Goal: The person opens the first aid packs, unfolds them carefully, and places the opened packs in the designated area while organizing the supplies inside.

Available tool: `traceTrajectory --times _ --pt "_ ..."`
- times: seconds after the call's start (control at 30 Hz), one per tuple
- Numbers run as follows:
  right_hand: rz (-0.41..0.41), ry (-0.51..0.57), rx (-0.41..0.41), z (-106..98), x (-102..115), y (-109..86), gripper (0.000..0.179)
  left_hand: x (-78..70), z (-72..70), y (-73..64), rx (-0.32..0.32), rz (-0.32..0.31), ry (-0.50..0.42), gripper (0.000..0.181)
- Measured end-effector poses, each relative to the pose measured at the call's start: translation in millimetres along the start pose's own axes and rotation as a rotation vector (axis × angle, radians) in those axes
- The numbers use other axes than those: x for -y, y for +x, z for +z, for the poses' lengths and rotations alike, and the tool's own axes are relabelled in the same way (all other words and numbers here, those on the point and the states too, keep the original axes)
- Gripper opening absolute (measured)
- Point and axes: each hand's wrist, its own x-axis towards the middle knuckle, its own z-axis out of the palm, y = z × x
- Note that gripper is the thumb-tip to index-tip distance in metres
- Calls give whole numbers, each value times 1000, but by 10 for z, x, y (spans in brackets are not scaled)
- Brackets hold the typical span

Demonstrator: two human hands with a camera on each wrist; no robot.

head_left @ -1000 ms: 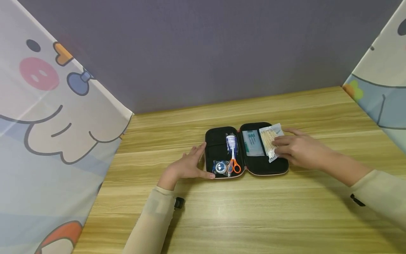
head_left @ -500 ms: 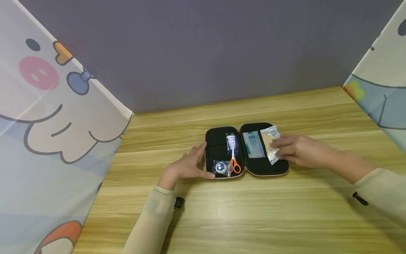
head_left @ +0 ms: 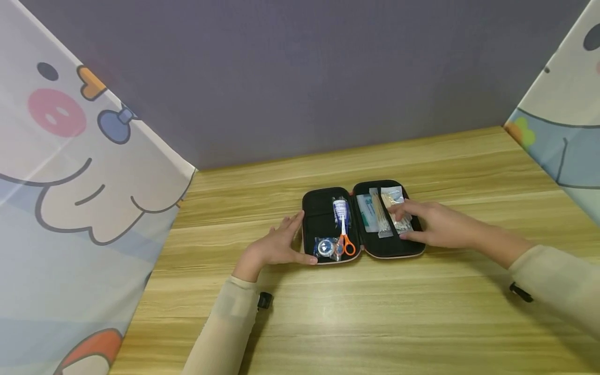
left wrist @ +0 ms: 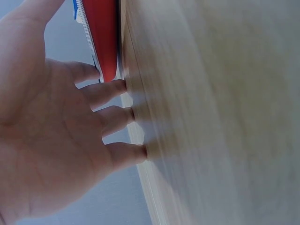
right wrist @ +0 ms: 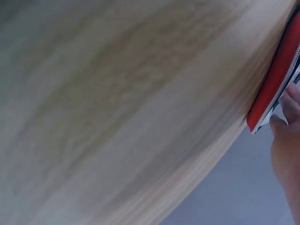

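An unzipped black-lined case (head_left: 323, 211) with a red shell (left wrist: 102, 35) lies spread on the table. My left hand (head_left: 274, 245) rests at its left side, fingers spread, thumb on the front corner, other fingertips on the table in the left wrist view. In the right half, a clear packet of cotton swabs (head_left: 381, 213) passes under a black strap. My right hand (head_left: 436, 224) holds the packet's right part between thumb and fingers. A green-and-white packet (head_left: 368, 214) lies left of the swabs. Orange-handled scissors (head_left: 347, 244) lie in the left half.
Beside the scissors are a blue-and-white wrapped roll (head_left: 340, 209) and a bagged tape roll (head_left: 325, 247). The wooden table (head_left: 347, 312) meets a grey back panel (head_left: 300, 78). Cartoon-printed sheets (head_left: 56, 172) hang at both sides.
The cotton swab packet has shifted left, and part of it now shows left of the strap, over the green-and-white packet. My right thumb has come into view. My left hand stays put.
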Motion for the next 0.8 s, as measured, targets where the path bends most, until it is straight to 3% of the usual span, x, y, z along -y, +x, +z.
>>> traceTrajectory --times 0.17,0.33,0.57,0.8 --pt "46 8 -13 -50 -25 20 36 -1 -6 -6 1 1 7 132" --pt "55 -63 77 -73 -88 71 62 -3 -4 -4 0 3 7 131" --pt "10 32 121 -34 -117 55 59 -3 -6 7 3 1 12 133" --pt "71 -57 137 -13 -73 143 67 -8 -17 7 13 -1 5 132"
